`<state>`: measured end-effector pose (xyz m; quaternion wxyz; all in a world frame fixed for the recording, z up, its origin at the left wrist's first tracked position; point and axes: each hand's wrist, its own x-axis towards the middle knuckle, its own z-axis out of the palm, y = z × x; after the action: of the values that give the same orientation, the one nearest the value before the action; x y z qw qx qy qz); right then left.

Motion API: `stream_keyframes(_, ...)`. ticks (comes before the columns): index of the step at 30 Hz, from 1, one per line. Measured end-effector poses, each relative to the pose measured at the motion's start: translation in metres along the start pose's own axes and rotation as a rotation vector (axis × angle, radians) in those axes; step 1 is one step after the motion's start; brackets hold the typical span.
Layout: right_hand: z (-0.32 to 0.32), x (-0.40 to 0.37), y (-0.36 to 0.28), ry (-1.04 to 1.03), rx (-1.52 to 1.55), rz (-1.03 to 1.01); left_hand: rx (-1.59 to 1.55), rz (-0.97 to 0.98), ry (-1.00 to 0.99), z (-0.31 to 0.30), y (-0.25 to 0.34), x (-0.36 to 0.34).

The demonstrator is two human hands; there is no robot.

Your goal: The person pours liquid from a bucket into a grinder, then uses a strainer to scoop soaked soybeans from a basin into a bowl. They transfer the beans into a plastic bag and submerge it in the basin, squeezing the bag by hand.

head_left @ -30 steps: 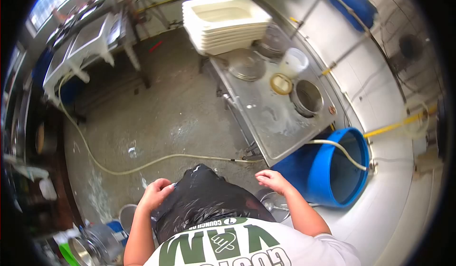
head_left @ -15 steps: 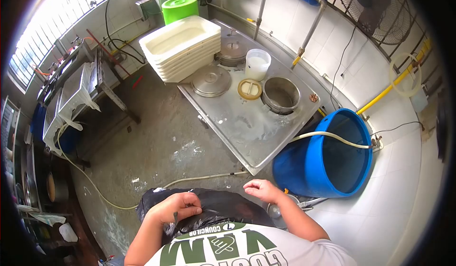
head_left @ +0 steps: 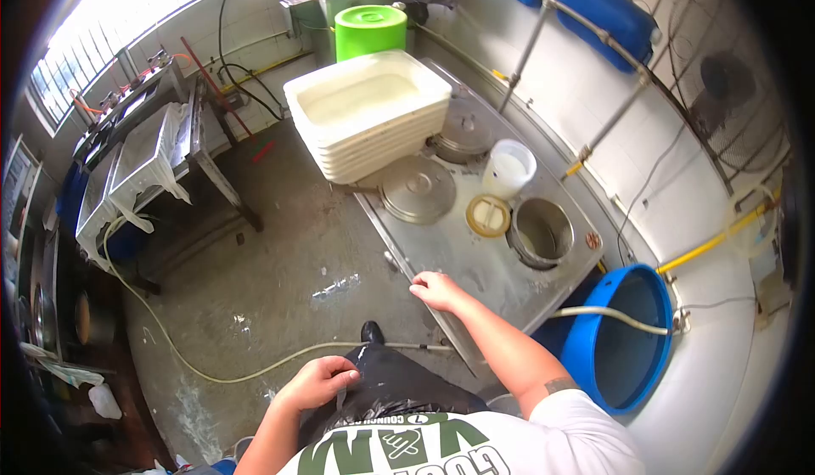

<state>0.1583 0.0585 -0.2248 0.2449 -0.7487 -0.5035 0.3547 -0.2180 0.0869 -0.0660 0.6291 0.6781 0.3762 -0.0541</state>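
Note:
My left hand (head_left: 324, 382) is loosely closed in front of the black plastic apron (head_left: 407, 386), fingers curled toward the thumb. A thin dark strip shows below its fingers, and I cannot tell whether the hand holds it. My right hand (head_left: 435, 291) reaches forward over the near edge of the steel stove table (head_left: 475, 305), fingers bent inward with nothing visible in them. Ahead of it on the table are a round brass-coloured lid (head_left: 488, 215), a sunken metal pot (head_left: 542, 233), a white plastic container (head_left: 509, 169) and a metal pot lid (head_left: 418, 188).
Stacked cream trays (head_left: 373, 169) and a lime-green lidded bucket (head_left: 371, 32) stand at the table's far end. A blue barrel (head_left: 600, 339) with a hose (head_left: 611, 315) across it is on my right. Another hose (head_left: 255, 377) runs over the floor. A rack table (head_left: 204, 165) stands left.
I have stepped closer to the table, and a black shoe now shows. My right hand has moved forward over the table edge; my left stays before the apron.

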Motion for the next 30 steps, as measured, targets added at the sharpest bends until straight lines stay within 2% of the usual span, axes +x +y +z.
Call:
stream_keyframes(1, -0.004, 0.033, -0.011, -0.022, -0.086, -0.023, -0.011, 0.009, 0.011, -0.010, -0.001, 0.012)
stream_keyframes(5, -0.013, 0.159, -0.055, -0.045, -0.113, 0.034, -0.038, 0.012, 0.105, -0.045, -0.012, 0.045)
stream_keyframes(7, -0.008, 0.221, -0.061, 0.203, -0.152, -0.040, -0.065, -0.053, 0.096, -0.066, -0.007, 0.052)
stream_keyframes(11, 0.010, 0.310, -0.047, 0.207, -0.078, -0.152, -0.074, -0.059, 0.193, -0.100, -0.017, 0.071)
stream_keyframes(13, 0.000, 0.301, -0.068, 0.076, -0.005, -0.133, -0.071, -0.068, 0.256, -0.117, -0.012, 0.077)
stream_keyframes(15, -0.008, 0.276, -0.091, 0.115, -0.004, -0.056, -0.103, -0.124, 0.272, -0.127, -0.003, 0.083)
stream_keyframes(17, -0.006, 0.265, -0.081, 0.111, -0.079, -0.079, -0.138, -0.111, 0.294, -0.127, -0.004, 0.093)
stream_keyframes(19, -0.008, 0.241, -0.070, 0.000, -0.189, 0.009, -0.162, -0.104, 0.314, -0.123, 0.001, 0.098)
stream_keyframes(21, -0.018, 0.205, -0.063, -0.136, -0.297, 0.016, -0.144, -0.089, 0.277, -0.115, 0.013, 0.101)
stream_keyframes(25, -0.042, 0.137, -0.023, -0.248, -0.334, -0.167, -0.067, -0.031, 0.238, -0.090, 0.006, 0.113)
stream_keyframes(26, -0.047, 0.116, -0.015, -0.247, -0.323, -0.170, -0.065, -0.080, 0.196, -0.088, 0.013, 0.113)
stream_keyframes(28, -0.059, 0.084, -0.008, -0.182, -0.326, -0.053, -0.027, -0.057, 0.201, -0.082, 0.020, 0.112)
stream_keyframes(29, -0.066, 0.069, -0.017, -0.190, -0.321, -0.071, -0.005, -0.031, 0.207, -0.080, 0.021, 0.111)
stream_keyframes(30, -0.075, 0.054, -0.026, -0.141, -0.341, 0.098, -0.009, -0.044, 0.228, -0.078, 0.022, 0.111)
